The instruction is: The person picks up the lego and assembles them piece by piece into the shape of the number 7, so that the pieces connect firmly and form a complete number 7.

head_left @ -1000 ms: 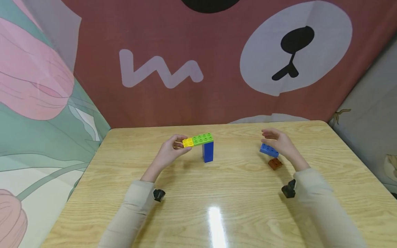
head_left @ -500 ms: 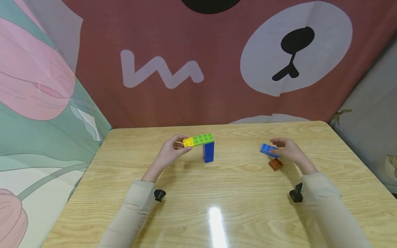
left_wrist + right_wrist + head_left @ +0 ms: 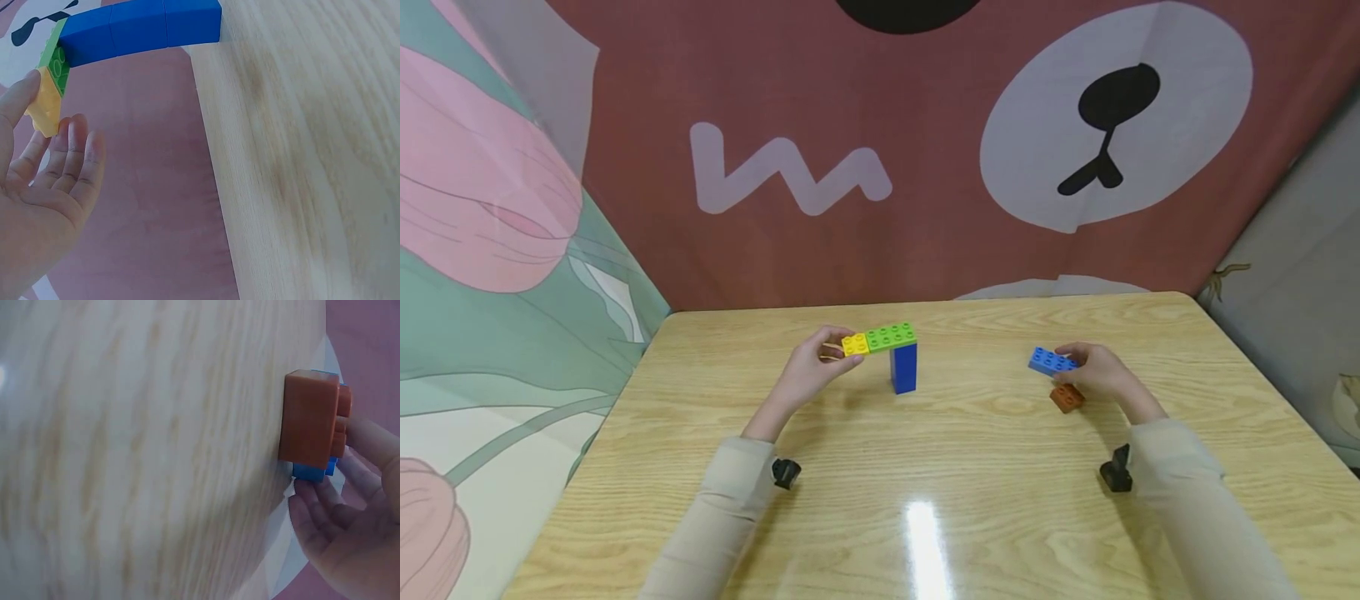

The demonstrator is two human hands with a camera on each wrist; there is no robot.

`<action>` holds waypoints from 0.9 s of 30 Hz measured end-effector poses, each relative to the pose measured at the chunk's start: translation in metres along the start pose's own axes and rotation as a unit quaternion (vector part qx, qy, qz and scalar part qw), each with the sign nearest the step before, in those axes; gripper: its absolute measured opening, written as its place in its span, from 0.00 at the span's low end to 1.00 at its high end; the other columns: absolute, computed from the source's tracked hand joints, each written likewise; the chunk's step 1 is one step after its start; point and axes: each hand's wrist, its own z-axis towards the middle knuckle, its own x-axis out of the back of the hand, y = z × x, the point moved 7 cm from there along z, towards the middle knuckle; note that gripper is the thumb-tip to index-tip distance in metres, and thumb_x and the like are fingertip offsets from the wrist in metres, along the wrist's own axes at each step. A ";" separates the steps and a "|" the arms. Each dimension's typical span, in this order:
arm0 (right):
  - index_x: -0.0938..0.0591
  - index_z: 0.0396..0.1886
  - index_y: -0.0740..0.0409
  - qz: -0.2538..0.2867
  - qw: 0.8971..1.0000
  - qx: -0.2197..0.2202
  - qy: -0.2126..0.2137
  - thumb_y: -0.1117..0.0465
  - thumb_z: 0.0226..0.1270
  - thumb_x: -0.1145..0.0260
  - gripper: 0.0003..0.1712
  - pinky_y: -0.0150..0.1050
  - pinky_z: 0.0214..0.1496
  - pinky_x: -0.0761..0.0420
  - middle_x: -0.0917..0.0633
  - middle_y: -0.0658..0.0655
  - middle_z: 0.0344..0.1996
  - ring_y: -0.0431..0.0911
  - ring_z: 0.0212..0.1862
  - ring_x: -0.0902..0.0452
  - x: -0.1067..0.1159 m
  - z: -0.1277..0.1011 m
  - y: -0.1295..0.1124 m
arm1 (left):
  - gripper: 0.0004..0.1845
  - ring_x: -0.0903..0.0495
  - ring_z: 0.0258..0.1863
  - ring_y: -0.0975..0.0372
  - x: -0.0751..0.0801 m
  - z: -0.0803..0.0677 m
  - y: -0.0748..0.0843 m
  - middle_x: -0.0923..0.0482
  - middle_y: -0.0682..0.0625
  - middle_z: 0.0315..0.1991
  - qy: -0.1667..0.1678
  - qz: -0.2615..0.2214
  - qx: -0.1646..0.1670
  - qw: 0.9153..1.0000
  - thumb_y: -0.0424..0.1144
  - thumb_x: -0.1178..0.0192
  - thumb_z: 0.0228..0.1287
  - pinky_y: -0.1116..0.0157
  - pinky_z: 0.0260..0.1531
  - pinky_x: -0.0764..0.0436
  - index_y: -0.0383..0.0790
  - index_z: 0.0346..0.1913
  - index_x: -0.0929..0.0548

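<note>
A blue upright column stands mid-table with a green brick on top, overhanging left, and a yellow brick at its left end. My left hand pinches the yellow brick between thumb and fingers. In the left wrist view the blue column and the green brick lie just beyond the fingertips. My right hand grips a flat blue brick at the right. A brown brick rests on the table just below it; the brown brick hides most of the blue brick.
The wooden table ends against a red bear-print backdrop. A floral cloth hangs at the left. Black wrist cameras sit on both sleeves.
My right hand has come down and closed its fingers on the flat blue brick. The left hand and the standing bricks have stayed put.
</note>
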 end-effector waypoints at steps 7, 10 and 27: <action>0.29 0.59 0.74 -0.005 1.000 -0.008 0.010 0.59 0.62 0.34 0.31 0.56 0.52 0.24 0.26 0.78 0.54 0.63 0.50 0.27 0.001 -0.001 0.000 | 0.23 0.21 0.51 0.52 0.001 0.001 -0.002 0.25 0.43 0.55 0.002 -0.002 0.006 1.000 0.42 0.36 0.62 0.62 0.46 0.17 0.43 0.60 0.25; 0.31 0.61 0.73 0.012 1.000 -0.012 0.012 0.59 0.64 0.35 0.31 0.56 0.53 0.24 0.29 0.78 0.57 0.65 0.54 0.29 0.001 -0.001 -0.002 | 0.23 0.21 0.51 0.52 0.001 0.001 -0.002 0.24 0.43 0.55 0.004 -0.002 0.005 1.000 0.42 0.36 0.62 0.62 0.46 0.17 0.43 0.60 0.25; 0.32 0.68 0.60 0.146 0.979 0.040 0.133 0.49 0.67 0.38 0.35 0.34 0.50 0.21 0.29 0.70 0.63 0.64 0.62 0.31 0.019 0.005 -0.062 | 0.22 0.21 0.49 0.52 0.003 0.001 0.000 0.27 0.44 0.58 0.012 -0.018 -0.005 1.000 0.41 0.35 0.62 0.63 0.44 0.17 0.43 0.59 0.24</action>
